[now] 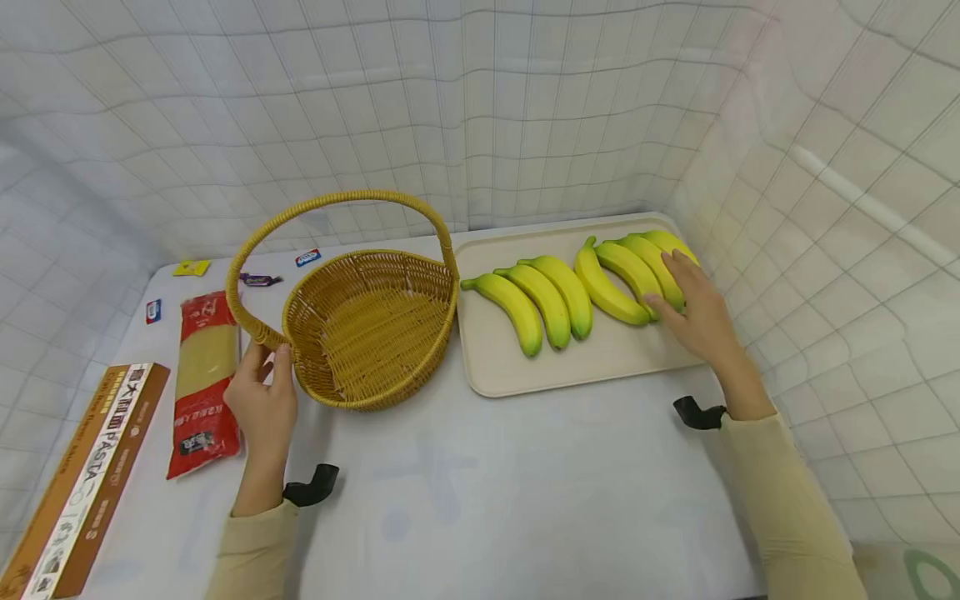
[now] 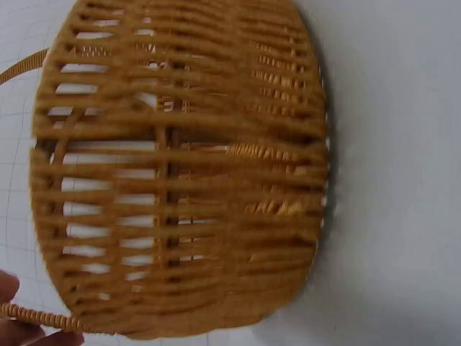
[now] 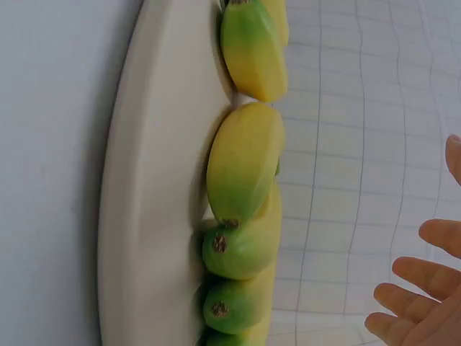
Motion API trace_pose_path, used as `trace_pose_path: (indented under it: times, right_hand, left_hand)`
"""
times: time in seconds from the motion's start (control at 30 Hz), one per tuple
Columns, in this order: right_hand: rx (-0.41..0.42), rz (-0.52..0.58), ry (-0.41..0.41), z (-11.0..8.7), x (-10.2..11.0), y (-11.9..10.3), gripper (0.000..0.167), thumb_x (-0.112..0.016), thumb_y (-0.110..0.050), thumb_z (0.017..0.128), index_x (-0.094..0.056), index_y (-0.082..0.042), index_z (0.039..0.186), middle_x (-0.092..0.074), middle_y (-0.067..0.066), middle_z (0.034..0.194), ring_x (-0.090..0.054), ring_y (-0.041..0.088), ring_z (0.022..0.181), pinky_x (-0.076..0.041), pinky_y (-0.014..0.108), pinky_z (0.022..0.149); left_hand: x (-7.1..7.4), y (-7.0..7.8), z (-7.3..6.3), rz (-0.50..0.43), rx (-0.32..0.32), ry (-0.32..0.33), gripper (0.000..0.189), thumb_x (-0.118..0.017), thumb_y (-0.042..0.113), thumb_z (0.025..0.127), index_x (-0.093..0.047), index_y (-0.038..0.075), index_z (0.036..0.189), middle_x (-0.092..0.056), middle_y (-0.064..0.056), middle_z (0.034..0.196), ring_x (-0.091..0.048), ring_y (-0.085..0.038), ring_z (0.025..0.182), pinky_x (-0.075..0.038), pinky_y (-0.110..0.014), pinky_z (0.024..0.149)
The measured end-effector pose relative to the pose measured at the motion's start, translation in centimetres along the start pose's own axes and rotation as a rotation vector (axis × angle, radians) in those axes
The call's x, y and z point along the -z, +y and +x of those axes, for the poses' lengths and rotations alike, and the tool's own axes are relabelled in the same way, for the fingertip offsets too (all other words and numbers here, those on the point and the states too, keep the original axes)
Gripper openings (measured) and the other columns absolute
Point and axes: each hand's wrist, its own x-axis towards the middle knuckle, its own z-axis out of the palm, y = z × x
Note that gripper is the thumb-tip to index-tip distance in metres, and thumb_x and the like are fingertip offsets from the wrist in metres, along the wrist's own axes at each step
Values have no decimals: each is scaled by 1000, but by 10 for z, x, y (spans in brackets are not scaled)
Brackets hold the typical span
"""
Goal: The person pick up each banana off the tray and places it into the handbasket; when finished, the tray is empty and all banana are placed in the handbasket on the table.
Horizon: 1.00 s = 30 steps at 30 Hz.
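My left hand (image 1: 261, 400) pinches the lower left end of the handle of a wicker basket (image 1: 382, 333); nothing lies inside the basket. In the left wrist view the woven basket wall (image 2: 180, 202) fills most of the frame, with fingertips on the handle at the lower left corner. My right hand (image 1: 697, 317), fingers spread, is over the rightmost bananas (image 1: 667, 267) on a beige tray (image 1: 487, 375). The right wrist view shows those fingers (image 3: 425, 277) apart from the bananas (image 3: 245, 162). Several bananas lie in two groups on the tray.
Left of the basket lie a red bag of pasta (image 1: 202, 383) and a long brown pasta box (image 1: 90, 475). Small wrapped candies (image 1: 192, 267) are scattered near the back left. A white gridded cloth (image 1: 480, 117) hangs behind and at both sides.
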Motion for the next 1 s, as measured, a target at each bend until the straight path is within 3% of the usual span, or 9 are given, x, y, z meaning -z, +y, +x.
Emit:
trace_pose_path:
  times: [0.07,0.17,0.37,0.5,0.8,1.0]
  right_hand:
    - [-27,20,43,11,2,9,66,-58,-33,97,-34,-2,150,-32,27,154,-28,48,141,-23,67,109]
    - [-93,20,82,27,9,24,66,-56,-34,98,-33,-2,151,-32,25,154,-27,46,143,-20,62,114]
    - [-216,-2,91,47,20,51,67,-50,-34,100,-25,-4,154,-26,25,157,-20,44,146,-12,58,118]
    - [-261,2,75,54,20,61,67,-48,-35,101,-23,-4,155,-23,25,158,-17,43,147,-11,55,119]
    - [-328,37,17,60,8,77,66,-47,-34,101,-26,3,152,-26,29,156,-20,46,145,-13,55,119]
    - [-315,-18,-35,59,0,87,56,-49,-23,101,-37,11,144,-38,36,145,-32,52,136,-23,59,113]
  left_hand:
    - [-2,1,-3,-37,43,42,36,-55,30,99,-64,16,131,-68,-7,125,-62,-6,110,-49,-24,97]
    - [-4,-2,-5,-66,65,88,34,-54,29,99,-65,17,129,-69,-8,122,-62,-2,103,-49,-18,93]
    - [-8,-5,-7,-98,96,111,35,-53,30,100,-62,22,133,-66,-4,127,-62,-11,112,-49,-22,95]
    - [-10,-5,-7,-110,99,117,35,-53,25,101,-61,17,133,-66,-5,127,-61,-14,113,-49,-24,96]
    - [-12,25,-12,-110,87,150,35,-50,14,101,-59,5,133,-65,-15,126,-61,-21,111,-49,-24,96]
    - [-20,5,-6,-124,58,156,34,-51,17,101,-61,10,133,-66,-11,124,-61,-13,107,-49,-20,91]
